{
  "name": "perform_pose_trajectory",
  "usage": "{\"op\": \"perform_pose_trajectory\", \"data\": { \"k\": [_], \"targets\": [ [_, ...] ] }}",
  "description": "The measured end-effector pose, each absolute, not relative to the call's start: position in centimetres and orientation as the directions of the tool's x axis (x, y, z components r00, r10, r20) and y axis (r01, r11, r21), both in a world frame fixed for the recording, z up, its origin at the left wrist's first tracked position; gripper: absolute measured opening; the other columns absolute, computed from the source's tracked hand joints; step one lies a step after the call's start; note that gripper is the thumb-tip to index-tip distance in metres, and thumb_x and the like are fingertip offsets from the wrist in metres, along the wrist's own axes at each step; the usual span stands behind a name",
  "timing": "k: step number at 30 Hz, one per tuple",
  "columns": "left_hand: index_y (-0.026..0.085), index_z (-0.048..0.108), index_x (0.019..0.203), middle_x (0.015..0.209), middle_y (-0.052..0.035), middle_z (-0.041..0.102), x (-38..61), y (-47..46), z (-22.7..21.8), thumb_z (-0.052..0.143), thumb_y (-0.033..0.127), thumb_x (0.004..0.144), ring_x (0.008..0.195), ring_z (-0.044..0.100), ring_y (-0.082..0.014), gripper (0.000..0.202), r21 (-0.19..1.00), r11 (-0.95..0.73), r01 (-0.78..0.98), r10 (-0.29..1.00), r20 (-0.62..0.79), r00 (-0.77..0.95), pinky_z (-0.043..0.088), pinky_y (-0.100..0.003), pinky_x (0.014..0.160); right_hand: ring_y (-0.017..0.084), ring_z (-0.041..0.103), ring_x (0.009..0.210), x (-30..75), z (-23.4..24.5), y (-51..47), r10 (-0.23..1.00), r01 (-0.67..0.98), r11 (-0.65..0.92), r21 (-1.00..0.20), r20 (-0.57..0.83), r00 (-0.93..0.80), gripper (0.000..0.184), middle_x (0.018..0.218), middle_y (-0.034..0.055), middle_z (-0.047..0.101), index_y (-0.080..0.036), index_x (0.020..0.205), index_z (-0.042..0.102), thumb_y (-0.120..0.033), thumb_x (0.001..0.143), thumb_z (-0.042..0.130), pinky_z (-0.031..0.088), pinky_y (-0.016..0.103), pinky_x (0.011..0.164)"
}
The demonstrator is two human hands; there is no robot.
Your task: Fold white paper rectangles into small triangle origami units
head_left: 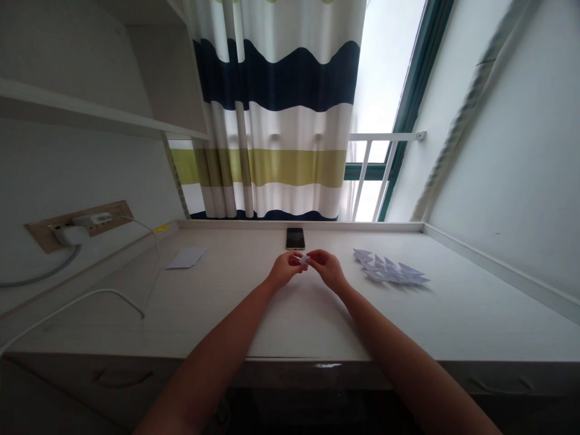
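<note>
My left hand (pixel 284 269) and my right hand (pixel 328 267) meet above the middle of the white desk (pixel 254 314). Between their pinched fingertips sits a small folded piece of white paper (pixel 304 260), held by both hands. Just beyond the hands a dark phone (pixel 295 238) lies flat near the desk's back edge. To the right of my right hand several folded white paper pieces (pixel 390 270) lie in a loose row on the desk.
A flat white paper sheet (pixel 187 258) lies at the left. A white cable (pixel 113 294) runs from a wall socket panel (pixel 79 225) across the desk's left side. A striped curtain (pixel 276 121) and window rail (pixel 385 138) stand behind; a shelf (pixel 90 112) hangs upper left.
</note>
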State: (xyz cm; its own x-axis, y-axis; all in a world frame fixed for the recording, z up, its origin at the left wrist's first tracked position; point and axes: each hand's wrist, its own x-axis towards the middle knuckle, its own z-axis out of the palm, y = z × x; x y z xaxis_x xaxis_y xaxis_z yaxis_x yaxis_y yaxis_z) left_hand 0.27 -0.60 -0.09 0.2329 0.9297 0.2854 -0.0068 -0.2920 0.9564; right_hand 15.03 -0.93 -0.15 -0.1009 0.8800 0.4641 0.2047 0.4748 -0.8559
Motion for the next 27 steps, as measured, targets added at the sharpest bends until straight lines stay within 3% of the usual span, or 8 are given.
{"op": "perform_pose_trajectory", "data": {
  "k": [7, 15, 27],
  "targets": [
    [0.012, 0.055, 0.077, 0.061, -0.0037, 0.064, 0.15, -0.89, 0.22, 0.069, 0.020, 0.058, 0.061, 0.061, -0.0148, 0.025, 0.947, -0.318, 0.047, 0.922, 0.298, 0.245, 0.047, -0.029, 0.061, 0.016, 0.060, 0.061, 15.09, -0.11, -0.85, 0.901, 0.249, 0.434, -0.866, 0.417, -0.120, 0.026, 0.067, 0.0050, 0.067, -0.016, 0.074, 0.065, -0.040, 0.064, 0.063, 0.047, 0.030, 0.060],
    [0.012, 0.059, 0.071, 0.066, -0.0070, 0.065, 0.01, -1.02, 0.17, 0.066, 0.037, 0.062, 0.065, 0.061, -0.0160, 0.027, 0.952, -0.299, 0.070, 0.931, 0.274, 0.242, 0.048, -0.027, 0.058, 0.015, 0.059, 0.059, 15.19, -0.23, -0.89, 0.906, 0.224, 0.424, -0.878, 0.409, -0.110, 0.020, 0.064, 0.0025, 0.066, -0.018, 0.070, 0.063, -0.036, 0.063, 0.063, 0.046, 0.029, 0.059],
    [0.012, 0.062, 0.071, 0.067, -0.0049, 0.064, 0.25, -0.80, 0.23, 0.066, 0.034, 0.061, 0.063, 0.060, -0.0143, 0.025, 0.969, -0.240, -0.062, 0.959, 0.247, 0.136, 0.049, -0.027, 0.057, 0.013, 0.057, 0.058, 15.00, -0.03, -0.79, 0.914, 0.109, 0.401, -0.910, 0.390, -0.109, 0.026, 0.064, 0.0026, 0.065, -0.017, 0.070, 0.061, -0.041, 0.061, 0.064, 0.046, 0.029, 0.057]
  ]
}}
